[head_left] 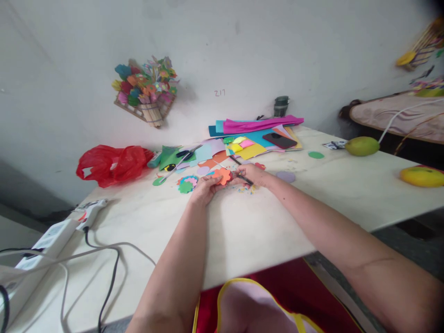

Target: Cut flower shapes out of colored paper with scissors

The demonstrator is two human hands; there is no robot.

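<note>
My left hand pinches an orange paper flower with a scalloped edge, at the middle of the table. Close on its right, my right hand is closed around a slim dark tool; its exact kind is not clear. The two hands nearly meet at the flower. Left of my left hand lie scalloped paper flowers in green, pink and blue. Small coloured paper scraps are scattered under my right hand. A lilac paper circle lies beside my right wrist.
Behind the hands are coloured paper sheets, scissors and a phone. A red plastic bag sits at the left, with a power strip and cables nearer. Mango-like fruits lie at the right.
</note>
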